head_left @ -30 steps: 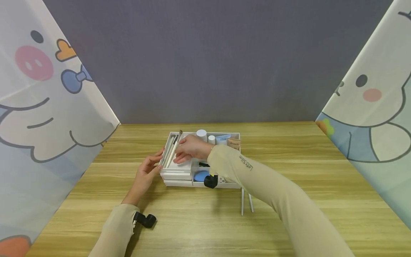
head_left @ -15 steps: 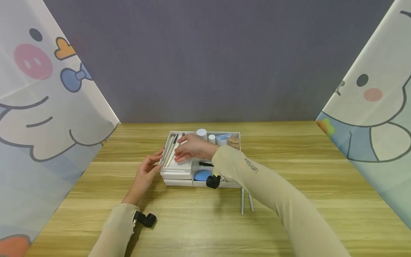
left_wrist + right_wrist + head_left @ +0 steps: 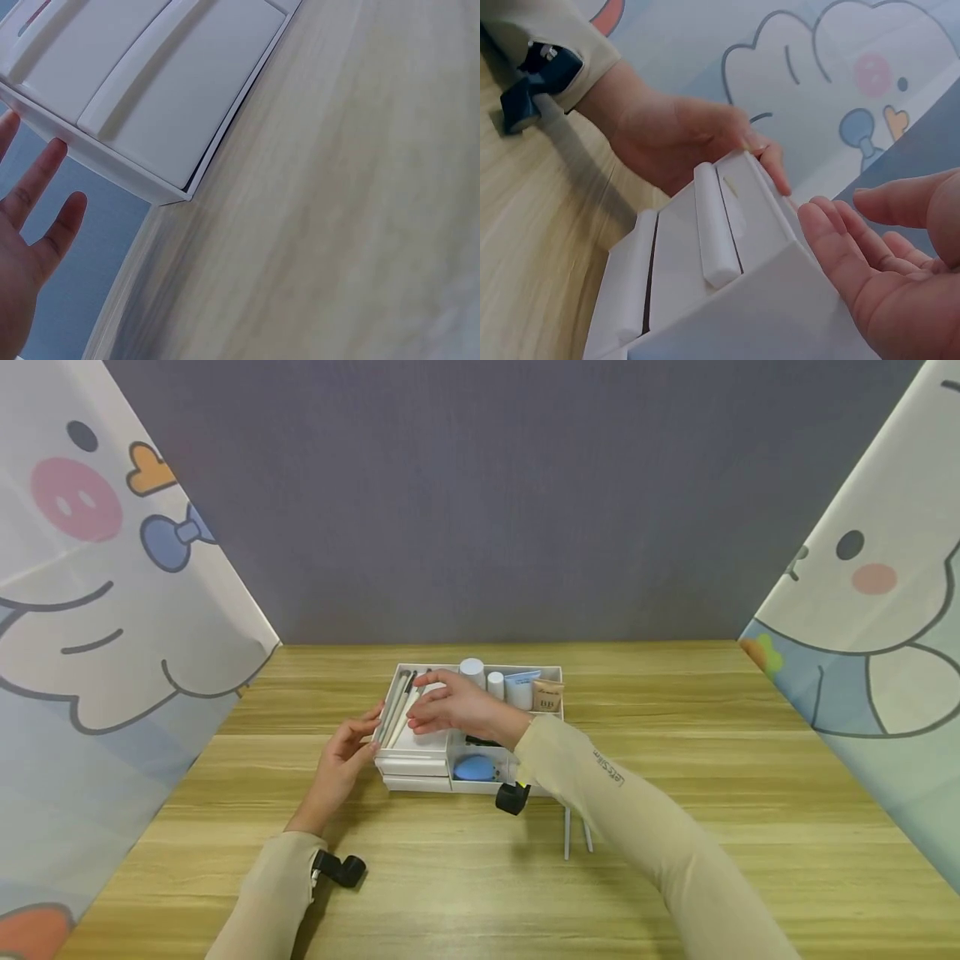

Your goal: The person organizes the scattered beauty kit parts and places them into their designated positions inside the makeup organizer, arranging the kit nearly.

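A white cosmetics organizer [image 3: 412, 767] with drawers at its front left stands on the table. Several makeup brushes [image 3: 397, 718] lie side by side in its upper left compartment. My right hand [image 3: 461, 706] hovers over that compartment, thumb apart from the loosely bent fingers and nothing between them; it hides part of the brushes. In the right wrist view, the right hand [image 3: 900, 262] is beside the organizer's top edge. My left hand [image 3: 341, 768] rests against the organizer's left side. The left wrist view shows its fingers [image 3: 37, 180] spread, fingertips at the white wall.
Toward the back right of the organizer are a white-capped jar [image 3: 472, 672], a smaller white bottle [image 3: 496, 686], a blue-and-white tube [image 3: 521, 691] and a tan tube [image 3: 548, 696]. A blue makeup sponge [image 3: 475, 768] sits in front. Two thin white sticks [image 3: 567, 837] protrude at the front right.
The brush under my right hand has come down into the compartment and been let go. My right hand has shifted slightly right. My left hand stays at the organizer's side.
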A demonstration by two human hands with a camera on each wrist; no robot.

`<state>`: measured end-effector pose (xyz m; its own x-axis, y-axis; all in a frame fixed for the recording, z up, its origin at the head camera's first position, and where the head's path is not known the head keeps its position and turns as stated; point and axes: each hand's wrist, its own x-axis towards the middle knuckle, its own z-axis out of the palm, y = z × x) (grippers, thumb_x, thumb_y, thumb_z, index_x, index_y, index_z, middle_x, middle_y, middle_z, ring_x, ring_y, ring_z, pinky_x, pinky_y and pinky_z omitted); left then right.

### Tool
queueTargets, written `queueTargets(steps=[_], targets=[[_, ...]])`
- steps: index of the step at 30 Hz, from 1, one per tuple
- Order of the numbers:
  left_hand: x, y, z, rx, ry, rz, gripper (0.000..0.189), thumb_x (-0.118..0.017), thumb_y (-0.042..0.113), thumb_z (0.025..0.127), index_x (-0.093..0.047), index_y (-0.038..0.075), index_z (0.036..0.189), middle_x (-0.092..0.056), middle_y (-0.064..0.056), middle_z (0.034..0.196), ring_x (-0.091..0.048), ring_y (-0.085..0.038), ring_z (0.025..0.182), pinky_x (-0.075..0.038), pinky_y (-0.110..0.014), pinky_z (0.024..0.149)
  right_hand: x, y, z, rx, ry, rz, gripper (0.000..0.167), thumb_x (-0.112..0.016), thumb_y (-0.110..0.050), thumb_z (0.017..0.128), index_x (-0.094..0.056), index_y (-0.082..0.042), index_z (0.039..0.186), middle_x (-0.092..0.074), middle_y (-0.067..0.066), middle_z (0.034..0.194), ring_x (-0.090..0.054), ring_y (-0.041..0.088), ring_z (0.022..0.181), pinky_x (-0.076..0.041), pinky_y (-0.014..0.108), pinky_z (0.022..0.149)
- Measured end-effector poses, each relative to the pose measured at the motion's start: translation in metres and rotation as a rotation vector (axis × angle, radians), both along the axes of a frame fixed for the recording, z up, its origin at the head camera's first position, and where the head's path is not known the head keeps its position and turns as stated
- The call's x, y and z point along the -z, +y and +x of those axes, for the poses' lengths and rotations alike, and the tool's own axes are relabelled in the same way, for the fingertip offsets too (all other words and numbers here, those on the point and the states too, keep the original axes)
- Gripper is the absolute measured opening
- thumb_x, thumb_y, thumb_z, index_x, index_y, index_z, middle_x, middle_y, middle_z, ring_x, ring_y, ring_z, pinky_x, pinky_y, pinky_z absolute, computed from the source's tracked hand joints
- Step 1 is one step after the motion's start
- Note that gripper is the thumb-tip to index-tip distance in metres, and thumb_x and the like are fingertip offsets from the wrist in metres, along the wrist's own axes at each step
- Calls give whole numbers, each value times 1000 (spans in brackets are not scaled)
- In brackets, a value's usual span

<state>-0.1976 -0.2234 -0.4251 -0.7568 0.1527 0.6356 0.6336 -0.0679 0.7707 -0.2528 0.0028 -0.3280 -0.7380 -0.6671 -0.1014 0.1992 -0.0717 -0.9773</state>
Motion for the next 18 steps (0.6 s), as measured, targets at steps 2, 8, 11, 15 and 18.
queueTargets(steps=[2,8,11,15,18], targets=[[0,0,0,-2,-2,1,25,-47,-24,87,-47,-23,111,-54,-6,144,-51,-10,129,-49,-21,89,0,6,3,-13,23,-19,54,-51,12,97,-30,6,146,-63,17,101,-68,22,84,-56,43,87],[1,-1,0,-9,-10,-7,26,-48,-24,87,-51,-19,112,-54,-5,144,-55,-10,124,-48,-21,91,0,26,11,-25,79,-68,56,-51,13,96,-28,5,147,-64,15,103,-68,22,87,-54,46,89],[2,-1,1,-9,-9,-11,26,-48,-24,87,-51,-18,112,-54,-1,144,-55,-10,124,-48,-21,91,1,38,15,-25,100,-66,55,-52,12,96,-31,3,145,-64,14,104,-69,22,88,-54,46,90],[2,-1,1,-20,-14,-17,26,-49,-23,88,-51,-17,113,-55,1,143,-55,-10,123,-47,-20,91,4,54,19,-39,128,-54,55,-54,10,95,-32,1,145,-63,13,105,-69,23,89,-52,50,92],[1,-1,1,-24,-17,-20,26,-48,-24,88,-51,-18,113,-55,1,143,-55,-9,124,-47,-19,90,6,66,22,-56,140,-61,58,-53,10,95,-28,3,146,-62,14,106,-69,24,90,-50,53,93]])
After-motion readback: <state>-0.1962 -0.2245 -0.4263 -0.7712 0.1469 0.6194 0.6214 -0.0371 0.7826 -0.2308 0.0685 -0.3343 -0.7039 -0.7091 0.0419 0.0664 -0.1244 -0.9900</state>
